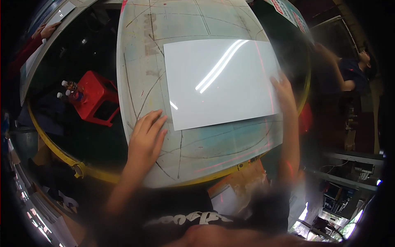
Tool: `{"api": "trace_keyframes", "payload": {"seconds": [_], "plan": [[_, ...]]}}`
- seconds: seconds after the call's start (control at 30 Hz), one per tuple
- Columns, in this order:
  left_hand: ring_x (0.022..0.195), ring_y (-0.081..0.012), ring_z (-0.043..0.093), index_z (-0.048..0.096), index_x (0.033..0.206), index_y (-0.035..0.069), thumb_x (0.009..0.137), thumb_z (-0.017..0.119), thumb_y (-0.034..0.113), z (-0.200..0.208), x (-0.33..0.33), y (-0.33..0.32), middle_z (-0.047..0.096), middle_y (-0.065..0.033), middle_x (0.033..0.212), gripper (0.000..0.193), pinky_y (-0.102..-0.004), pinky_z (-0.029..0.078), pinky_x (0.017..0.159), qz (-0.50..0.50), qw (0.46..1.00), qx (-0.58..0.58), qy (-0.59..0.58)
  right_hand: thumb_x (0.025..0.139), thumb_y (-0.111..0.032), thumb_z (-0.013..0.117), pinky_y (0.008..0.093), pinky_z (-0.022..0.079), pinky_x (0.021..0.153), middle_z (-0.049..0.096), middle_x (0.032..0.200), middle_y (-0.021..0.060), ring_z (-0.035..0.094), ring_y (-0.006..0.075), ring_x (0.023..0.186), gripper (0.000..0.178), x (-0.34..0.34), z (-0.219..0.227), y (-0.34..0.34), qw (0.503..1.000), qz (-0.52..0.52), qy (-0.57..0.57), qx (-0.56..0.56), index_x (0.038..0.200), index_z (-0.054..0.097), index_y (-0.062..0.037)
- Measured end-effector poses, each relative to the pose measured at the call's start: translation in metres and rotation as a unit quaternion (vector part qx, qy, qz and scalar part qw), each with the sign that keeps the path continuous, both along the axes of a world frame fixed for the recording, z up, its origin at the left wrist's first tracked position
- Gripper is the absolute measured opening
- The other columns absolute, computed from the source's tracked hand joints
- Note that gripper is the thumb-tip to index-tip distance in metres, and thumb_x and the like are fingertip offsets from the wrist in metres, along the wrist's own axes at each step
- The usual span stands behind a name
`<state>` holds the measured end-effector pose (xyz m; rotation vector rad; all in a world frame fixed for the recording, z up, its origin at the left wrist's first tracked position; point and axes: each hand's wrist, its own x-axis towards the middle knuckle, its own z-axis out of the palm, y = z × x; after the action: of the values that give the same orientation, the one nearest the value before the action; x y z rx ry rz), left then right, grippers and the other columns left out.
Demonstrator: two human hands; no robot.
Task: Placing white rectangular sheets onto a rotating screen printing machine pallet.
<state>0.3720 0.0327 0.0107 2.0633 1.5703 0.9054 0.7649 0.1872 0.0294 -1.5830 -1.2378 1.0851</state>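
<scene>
A glossy white rectangular sheet (222, 90) lies over a pale board (140, 74) marked with dark lines and stains. My right hand (284, 92) is at the sheet's right edge, thumb over its surface and the edge between thumb and fingers; motion blurs the fingertips. My left hand (146, 136) rests on the board just off the sheet's lower left corner, palm down with fingers stretched and slightly apart. Nothing is held in it. Thin red light lines cross the sheet's right part and the board's near edge. White lamp reflections streak the sheet.
A yellow curved rail (57, 150) runs round beneath the board. To the left stands a red plastic stool (92, 99) beside several bottles (70, 90). Another person's hands (49, 31) are at the far left; a person in dark clothing (354, 74) is at the right. Brown cardboard (242, 183) sits below the near edge.
</scene>
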Motion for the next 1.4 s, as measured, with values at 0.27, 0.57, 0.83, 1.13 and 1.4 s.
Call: {"api": "trace_keyframes", "payload": {"seconds": [0.27,0.57,0.83,1.13,1.4], "plan": [[0.111,-0.031,0.052,0.061,0.108,0.001,0.074,0.069,0.006,-0.002,0.005,-0.003,0.055,-0.0126,0.119,0.035,-0.0377,0.043,0.092,0.01,0.999,-0.002,0.031,0.089,-0.014,0.062,0.024,0.051,0.064,0.068,0.089,0.0125,0.065,0.0135,0.072,0.038,-0.014,0.0,0.0,1.0,0.015,-0.01,-0.003,0.121,0.047,-0.001],[0.111,-0.0307,0.052,0.062,0.107,0.003,0.073,0.069,0.006,0.002,0.007,-0.004,0.055,-0.0121,0.119,0.034,-0.0372,0.044,0.09,0.016,0.999,-0.008,0.034,0.088,-0.015,0.062,0.024,0.051,0.066,0.067,0.091,0.0127,0.065,0.0137,0.074,0.039,-0.019,0.001,-0.005,0.999,0.004,-0.034,-0.007,0.121,0.047,0.0],[0.111,-0.0312,0.051,0.062,0.107,0.002,0.073,0.07,0.006,0.004,0.008,-0.006,0.054,-0.0127,0.12,0.035,-0.0379,0.044,0.091,0.015,0.999,-0.013,0.028,0.089,-0.014,0.062,0.0242,0.051,0.069,0.067,0.094,0.0133,0.064,0.0143,0.077,0.039,-0.025,0.008,-0.006,0.997,0.0,-0.071,-0.015,0.122,0.046,0.0],[0.113,-0.0317,0.051,0.061,0.106,0.002,0.072,0.07,0.006,0.003,0.008,-0.008,0.054,-0.0129,0.121,0.035,-0.0382,0.043,0.093,0.018,0.999,-0.01,0.036,0.089,-0.013,0.06,0.0241,0.05,0.07,0.066,0.095,0.013,0.064,0.0143,0.08,0.038,-0.03,0.009,-0.005,0.998,0.002,-0.063,-0.02,0.122,0.046,0.0],[0.113,-0.0318,0.051,0.062,0.105,0.002,0.072,0.07,0.006,0.002,0.009,-0.008,0.054,-0.0127,0.121,0.034,-0.0387,0.043,0.092,0.017,0.999,-0.004,0.043,0.089,-0.016,0.061,0.0237,0.05,0.07,0.066,0.094,0.0127,0.063,0.0134,0.079,0.042,-0.026,0.005,-0.004,0.996,0.01,-0.084,-0.017,0.124,0.046,0.0002]]}}
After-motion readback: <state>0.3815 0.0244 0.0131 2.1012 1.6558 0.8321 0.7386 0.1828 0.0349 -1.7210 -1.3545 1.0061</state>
